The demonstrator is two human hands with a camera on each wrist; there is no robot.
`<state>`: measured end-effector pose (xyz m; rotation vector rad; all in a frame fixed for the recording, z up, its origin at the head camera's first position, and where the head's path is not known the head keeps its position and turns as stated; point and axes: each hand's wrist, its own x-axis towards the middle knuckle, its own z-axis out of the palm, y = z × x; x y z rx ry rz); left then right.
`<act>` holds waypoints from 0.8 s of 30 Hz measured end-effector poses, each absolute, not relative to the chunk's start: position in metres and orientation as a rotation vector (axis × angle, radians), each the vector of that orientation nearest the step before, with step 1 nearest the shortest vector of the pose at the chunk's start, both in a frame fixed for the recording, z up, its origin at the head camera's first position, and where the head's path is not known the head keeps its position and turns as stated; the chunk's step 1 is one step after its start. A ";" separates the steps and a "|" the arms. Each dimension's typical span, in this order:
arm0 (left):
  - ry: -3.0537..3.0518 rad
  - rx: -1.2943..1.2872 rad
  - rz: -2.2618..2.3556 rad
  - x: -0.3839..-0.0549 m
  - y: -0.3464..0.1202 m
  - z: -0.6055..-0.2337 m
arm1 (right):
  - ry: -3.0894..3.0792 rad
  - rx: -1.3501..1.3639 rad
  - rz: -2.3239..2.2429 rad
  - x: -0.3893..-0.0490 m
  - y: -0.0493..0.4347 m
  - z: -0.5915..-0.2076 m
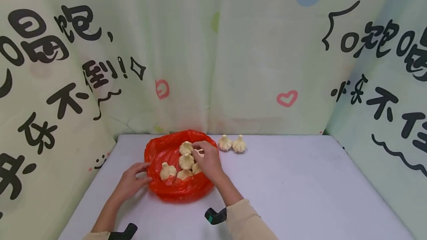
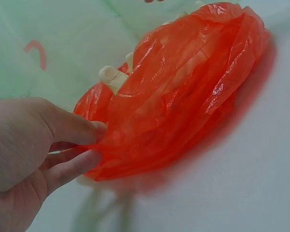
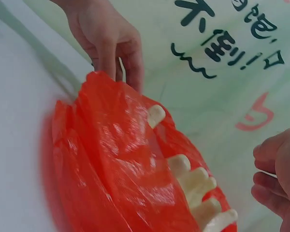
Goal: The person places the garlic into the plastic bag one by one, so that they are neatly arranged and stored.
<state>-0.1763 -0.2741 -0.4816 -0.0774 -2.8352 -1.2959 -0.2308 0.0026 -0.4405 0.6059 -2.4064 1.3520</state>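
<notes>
A red plastic bag (image 1: pixel 180 193) stands on the table with its mouth spread wide, and several garlic bulbs (image 1: pixel 186 161) lie inside. My left hand (image 1: pixel 131 180) is at the bag's left side; in the left wrist view its thumb and fingers pinch the bag's edge. Over the right part of the bag's mouth is my right hand (image 1: pixel 209 160), partly covering the bulbs there. In the right wrist view, the right hand's fingers (image 3: pixel 268 193) are loosely bent, with no bulb showing between them. Garlic stems (image 3: pixel 193 182) stick up past the red plastic in that view.
Two garlic bulbs (image 1: pixel 232 143) sit side by side near the table's back edge, just right of the bag. The white table (image 1: pixel 300 188) reaches far to the right. A printed curtain (image 1: pixel 247 66) hangs behind and along both sides.
</notes>
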 end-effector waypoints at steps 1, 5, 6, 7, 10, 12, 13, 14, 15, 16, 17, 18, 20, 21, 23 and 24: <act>-2.835 -0.079 -1.294 -0.176 -0.274 -0.482 | -2.396 0.592 1.352 -0.232 0.006 -0.440; -2.840 -0.068 -1.289 -0.176 -0.275 -0.480 | -2.371 0.545 1.346 -0.236 0.017 -0.440; -2.841 -0.071 -1.283 -0.175 -0.275 -0.479 | -2.370 0.529 1.331 -0.237 0.020 -0.441; -2.840 -0.073 -1.274 -0.175 -0.275 -0.479 | -2.365 0.516 1.315 -0.238 0.023 -0.441; -2.838 -0.075 -1.263 -0.174 -0.275 -0.477 | -2.349 0.470 1.289 -0.241 0.031 -0.442; -2.837 -0.075 -1.261 -0.174 -0.274 -0.477 | -2.345 0.439 1.284 -0.242 0.037 -0.443; -2.838 -0.070 -1.261 -0.173 -0.274 -0.477 | -2.336 0.432 1.287 -0.243 0.040 -0.444; -2.839 -0.067 -1.264 -0.173 -0.274 -0.477 | -2.332 0.417 1.301 -0.244 0.043 -0.445; -2.839 -0.066 -1.264 -0.173 -0.274 -0.477 | -2.329 0.402 1.311 -0.245 0.046 -0.446; -2.840 -0.065 -1.268 -0.173 -0.274 -0.476 | -2.321 0.391 1.316 -0.246 0.049 -0.447; -2.840 -0.065 -1.269 -0.172 -0.274 -0.476 | -2.318 0.381 1.311 -0.246 0.053 -0.447; -2.840 -0.063 -1.272 -0.172 -0.274 -0.476 | -2.311 0.373 1.309 -0.247 0.056 -0.448; -2.841 -0.058 -1.280 -0.172 -0.273 -0.476 | -2.306 0.349 1.287 -0.249 0.062 -0.450; -2.841 -0.056 -1.285 -0.172 -0.273 -0.476 | -2.304 0.332 1.273 -0.249 0.065 -0.451; -2.841 -0.055 -1.294 -0.172 -0.273 -0.476 | -2.304 0.296 1.256 -0.251 0.071 -0.453; -2.841 -0.059 -1.299 -0.172 -0.273 -0.476 | -2.301 0.269 1.257 -0.251 0.074 -0.453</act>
